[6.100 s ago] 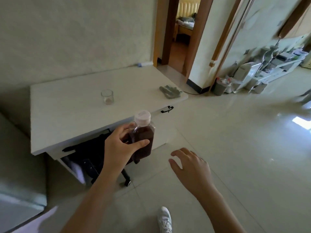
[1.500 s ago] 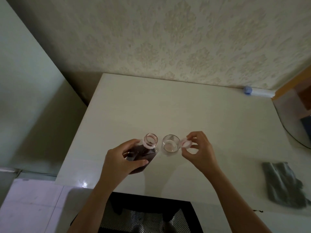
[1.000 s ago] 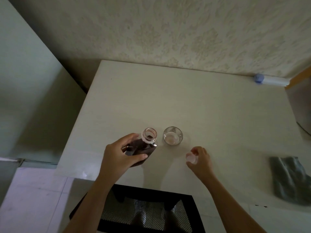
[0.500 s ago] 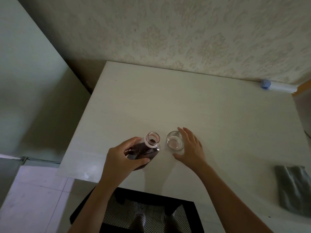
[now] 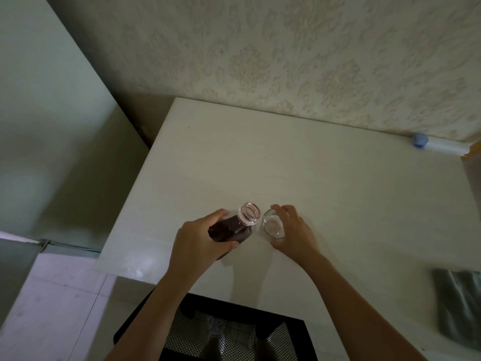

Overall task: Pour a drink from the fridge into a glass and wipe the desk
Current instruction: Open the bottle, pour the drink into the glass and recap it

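A bottle [image 5: 234, 225] of dark red drink, its cap off and its mouth open, leans toward the right in the grip of my left hand [image 5: 200, 238]. Right beside the bottle's mouth a small clear glass [image 5: 272, 225] stands on the white desk [image 5: 299, 173]. My right hand [image 5: 294, 233] curls its fingers round the glass from the right side. The glass looks empty. A grey cloth [image 5: 460, 308] lies at the desk's right edge. The bottle's cap is not in sight.
A white tube with a blue cap [image 5: 437, 144] lies against the patterned wall at the desk's far right corner. A black mesh chair seat [image 5: 221, 332] sits under the desk's near edge. A pale green surface [image 5: 52, 126] rises to the left.
My right hand set down the cap, moved to the glass and now wraps round it. The bottle in my left hand has tilted a little more toward the glass.
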`<control>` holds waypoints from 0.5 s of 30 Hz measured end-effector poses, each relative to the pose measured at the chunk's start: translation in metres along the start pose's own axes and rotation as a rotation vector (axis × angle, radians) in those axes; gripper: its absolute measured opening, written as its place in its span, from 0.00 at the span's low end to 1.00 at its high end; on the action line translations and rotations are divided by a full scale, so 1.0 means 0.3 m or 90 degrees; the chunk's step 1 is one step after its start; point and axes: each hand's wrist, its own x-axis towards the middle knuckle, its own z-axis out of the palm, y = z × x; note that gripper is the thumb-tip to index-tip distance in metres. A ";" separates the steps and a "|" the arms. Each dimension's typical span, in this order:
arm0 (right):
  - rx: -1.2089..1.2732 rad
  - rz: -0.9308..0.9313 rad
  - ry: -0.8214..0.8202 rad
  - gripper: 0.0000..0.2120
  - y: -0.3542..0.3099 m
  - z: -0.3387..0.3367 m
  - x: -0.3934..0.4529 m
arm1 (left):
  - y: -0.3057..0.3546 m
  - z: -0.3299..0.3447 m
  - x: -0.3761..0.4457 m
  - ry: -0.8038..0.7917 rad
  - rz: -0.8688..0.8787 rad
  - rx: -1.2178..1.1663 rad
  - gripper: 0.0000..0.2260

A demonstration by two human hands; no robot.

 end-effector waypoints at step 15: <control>-0.125 -0.046 0.052 0.36 -0.128 -0.125 -0.015 | 0.101 -0.029 0.076 -0.123 0.066 0.321 0.20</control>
